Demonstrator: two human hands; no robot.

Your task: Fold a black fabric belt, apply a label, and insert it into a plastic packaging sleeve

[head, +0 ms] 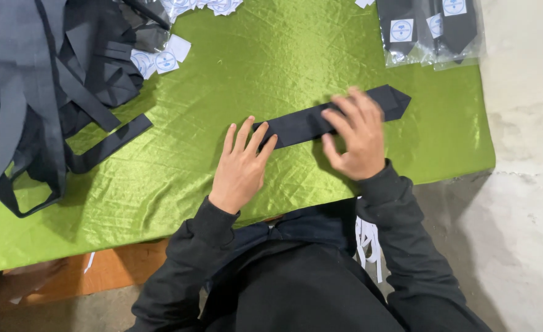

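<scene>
Two hands flat on a folded dark necktie on green cloth.

Loose dark ties (38,92) heap at upper left. At centre, the left hand (240,166) lies spread, fingertips on the necktie (308,122); its long axis rises left to right, pointed tip toward upper right. The right hand (357,138) presses it, fingers spread. Bagged ties (431,27) sit upper right on the green cloth (222,92).

A folded dark fabric necktie (330,118) lies mid-desk (253,55) under both hands, a heap of dark fabric ties (44,86) at far left, clear-bagged ties (431,27) behind right.
</scene>
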